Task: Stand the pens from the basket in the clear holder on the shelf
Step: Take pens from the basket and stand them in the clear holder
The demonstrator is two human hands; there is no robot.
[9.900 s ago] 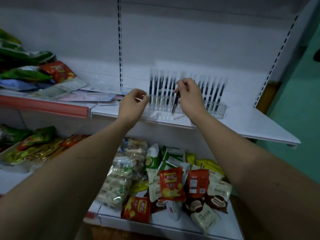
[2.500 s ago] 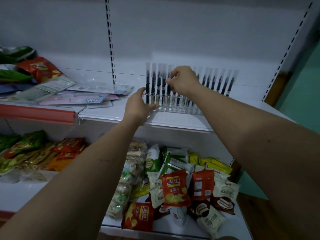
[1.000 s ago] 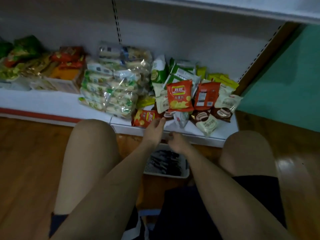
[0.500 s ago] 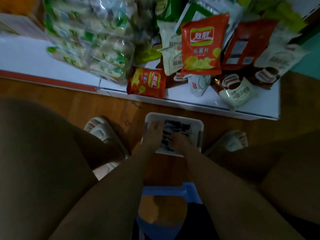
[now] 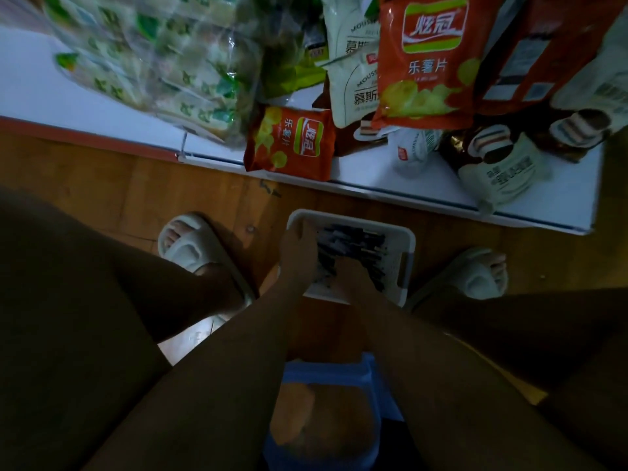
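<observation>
Both hands reach down into the white basket on the wooden floor, just in front of the bottom shelf. The left hand and right hand lie among the dark pens; whether their fingers pinch one cannot be told.

"乐薯片" on orange chip bag

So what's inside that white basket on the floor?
The white basket holds a heap of dark pens. Both hands, left hand and right hand, reach in and cover the near pens and the bottom.
</observation>
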